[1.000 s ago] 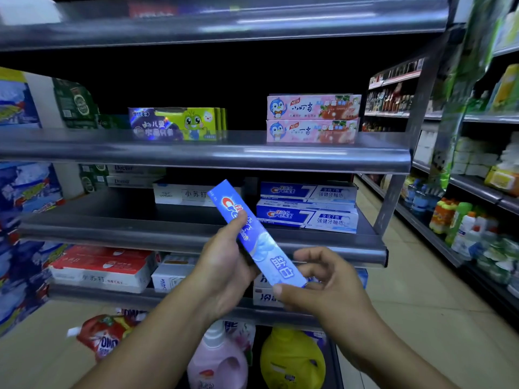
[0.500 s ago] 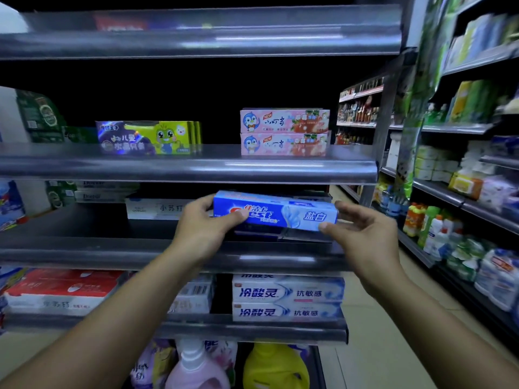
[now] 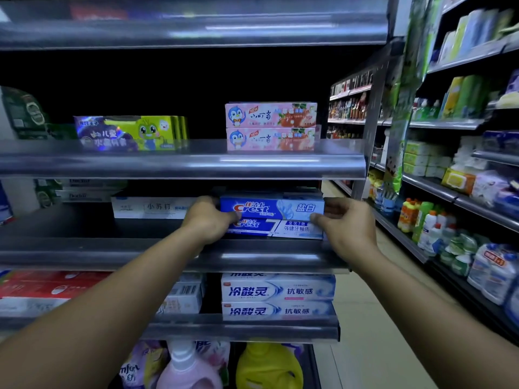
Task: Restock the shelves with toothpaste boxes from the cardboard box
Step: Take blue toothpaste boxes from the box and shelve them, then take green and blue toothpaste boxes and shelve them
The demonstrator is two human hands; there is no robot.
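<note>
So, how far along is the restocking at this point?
Done: stacks such as the pink boxes already sit on the shelves. In hand: left hand and right hand hold the blue Crest box by its ends, atop a second Crest box on the middle shelf, not yet released. Left: that shelf shows bare space at its left; the cardboard box is out of view, so remaining stock is unknown.

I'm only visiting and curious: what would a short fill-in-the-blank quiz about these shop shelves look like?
1. The left hand and the right hand each grip one end of a ____ Crest box.
2. On the shelf above it, the pink penguin boxes are stacked ____ high.
3. The jug at the bottom, beside the pink bottle, is ____.
Missing words: blue; two; yellow.
</note>
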